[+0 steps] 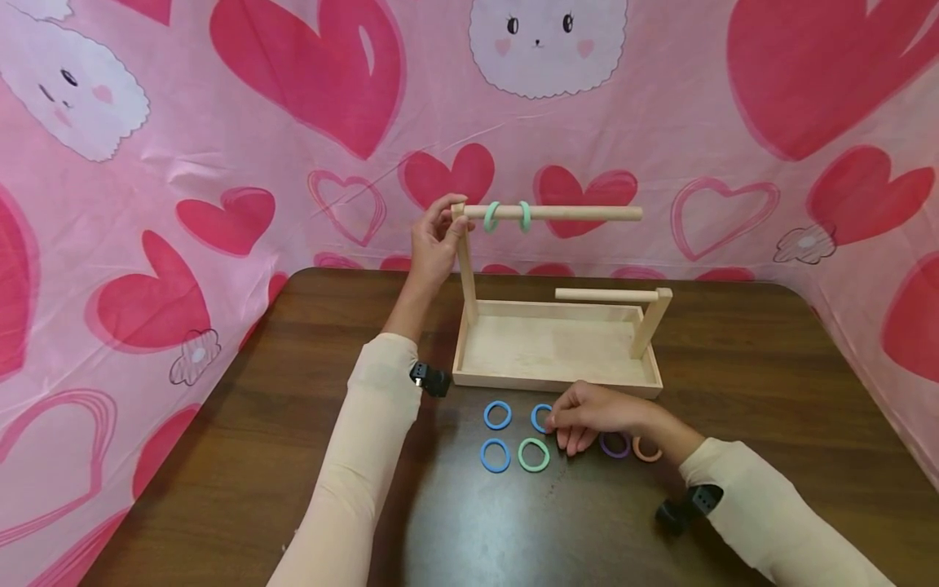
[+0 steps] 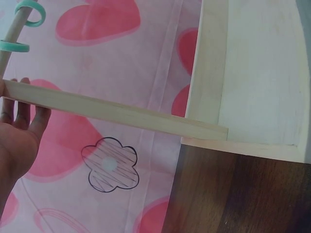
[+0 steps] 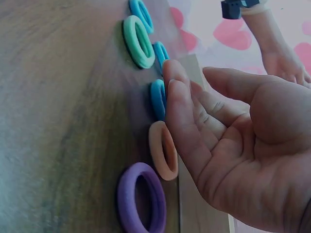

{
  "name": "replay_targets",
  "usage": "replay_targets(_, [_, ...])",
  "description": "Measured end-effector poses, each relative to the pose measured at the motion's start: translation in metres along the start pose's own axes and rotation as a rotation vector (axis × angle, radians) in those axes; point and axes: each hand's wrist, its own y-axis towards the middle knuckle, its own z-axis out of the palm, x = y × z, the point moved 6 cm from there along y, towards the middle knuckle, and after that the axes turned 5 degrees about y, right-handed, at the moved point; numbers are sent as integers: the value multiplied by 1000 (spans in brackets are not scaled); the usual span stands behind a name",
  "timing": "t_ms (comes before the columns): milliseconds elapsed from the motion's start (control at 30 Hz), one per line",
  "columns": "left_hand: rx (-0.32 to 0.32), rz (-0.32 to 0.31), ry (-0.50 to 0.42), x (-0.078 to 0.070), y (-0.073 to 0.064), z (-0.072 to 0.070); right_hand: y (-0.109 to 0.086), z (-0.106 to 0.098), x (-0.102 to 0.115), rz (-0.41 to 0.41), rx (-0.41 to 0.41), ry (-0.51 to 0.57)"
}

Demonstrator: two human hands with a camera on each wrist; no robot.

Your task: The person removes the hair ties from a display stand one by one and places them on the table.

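My left hand (image 1: 434, 244) pinches the top of the tall wooden post (image 1: 467, 273), thumb in front and fingers behind. From that post a long rod (image 1: 587, 214) reaches right, with two mint green rings (image 1: 525, 218) hanging on it. Low over the table, my right hand (image 1: 597, 414) has its fingertips right at a blue ring (image 1: 534, 419). Its fingers are loosely bent and the thumb stands apart, with nothing between them in the right wrist view. Two more blue rings (image 1: 485, 417) and a green ring (image 1: 522, 455) lie to its left.
A purple ring (image 3: 127, 199) and an orange ring (image 3: 156, 145) lie beneath my right hand. Behind the rings stands the shallow wooden tray (image 1: 550, 381), its short right post (image 1: 650, 324) bearing a lower rod (image 1: 605, 294) that points left. A pink heart-patterned cloth (image 1: 308, 147) hangs behind the table.
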Motion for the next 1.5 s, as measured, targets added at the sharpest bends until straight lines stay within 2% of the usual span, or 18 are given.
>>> replay_targets(333, [-4,7,12,0,1,1,0,-17,12,-85,-24,10])
replay_targets(633, [-1,9,16,-1,0,1,-1,-35,40,-188,-118,-17])
replay_targets(867, [-2,9,10,0,0,1,-7,-48,64,-313,-323,-165])
replay_targets(933, [-2,14,16,0,0,2,-8,-51,70,-340,-372,-175])
replay_targets(1267, [-5,15,17,2,0,0,-2,-64,103,-455,-507,-71])
replay_targets(1367, [-6,19,11,2,0,0,0,-70,114,-496,-584,-52])
replay_targets(1500, [-7,23,10,2,0,1,4,-79,128,-553,-733,-22])
